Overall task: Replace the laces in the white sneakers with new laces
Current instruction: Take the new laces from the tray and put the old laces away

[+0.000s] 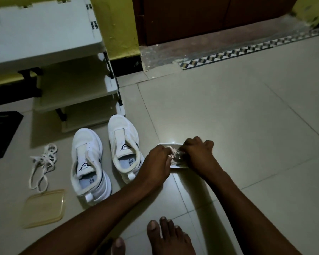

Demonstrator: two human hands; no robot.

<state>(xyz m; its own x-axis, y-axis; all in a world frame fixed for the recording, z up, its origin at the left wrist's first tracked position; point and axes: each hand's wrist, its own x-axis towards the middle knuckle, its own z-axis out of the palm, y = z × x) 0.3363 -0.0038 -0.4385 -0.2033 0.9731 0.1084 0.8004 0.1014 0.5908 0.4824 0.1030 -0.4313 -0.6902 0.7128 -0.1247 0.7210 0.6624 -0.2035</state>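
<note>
Both hands meet over a shallow white tray [179,167] on the tiled floor [247,116], just right of the shoes, and they cover nearly all of it, so only a strip of its far rim and its near edge show. The left hand [157,159] has its fingers curled in and seems to pinch a pale strand of the new laces [170,151]. The right hand [199,153] is curled round a shiny clear wrapper [179,157] that holds them. How much lace is inside cannot be made out in the dim light and glare. A white sneaker [90,162] stands beside the other sneaker [124,144], toes pointing away. Both have bare eyelets and raised tongues, and the left forearm crosses in front of the heel of the one on the right. The old laces [42,166] lie in a loose tangle left of the shoes, with a yellowish plastic lid [44,208] flat on the floor nearer the camera. A black flat object [2,133] is cut off by the left edge, too dark to identify. A white shoe rack [50,52] stands behind the sneakers. A bare foot [166,236] shows at the bottom edge.
</note>
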